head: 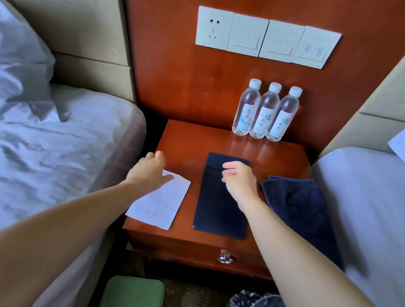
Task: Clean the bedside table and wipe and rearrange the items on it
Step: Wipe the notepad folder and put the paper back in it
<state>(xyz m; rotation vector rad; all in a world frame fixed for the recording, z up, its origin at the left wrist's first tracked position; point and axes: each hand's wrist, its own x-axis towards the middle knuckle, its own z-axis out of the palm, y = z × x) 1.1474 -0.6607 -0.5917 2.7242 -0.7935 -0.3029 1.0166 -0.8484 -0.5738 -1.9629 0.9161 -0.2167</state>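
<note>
Sliding the white paper [162,199], which lies just left of the dark folder [220,207] on the bedside table [190,139], should go best flat under the left hand [149,169], resting loose-fingered on its far corner, while the right hand [240,181], slack and empty, hovers over the folder.

The desk [188,138] is a glossy reddish-brown wooden bedside cabinet with a drawer front below its top. Three clear water bottles [266,110] with white caps and pale labels stand upright in a tight row at its back right, against the wall panel. A dark navy folder [217,207] lies flat in the middle toward the front, a white sheet of paper [161,202] lies tilted just left of it, and a crumpled dark blue cloth [300,205] lies over the right edge.
</note>
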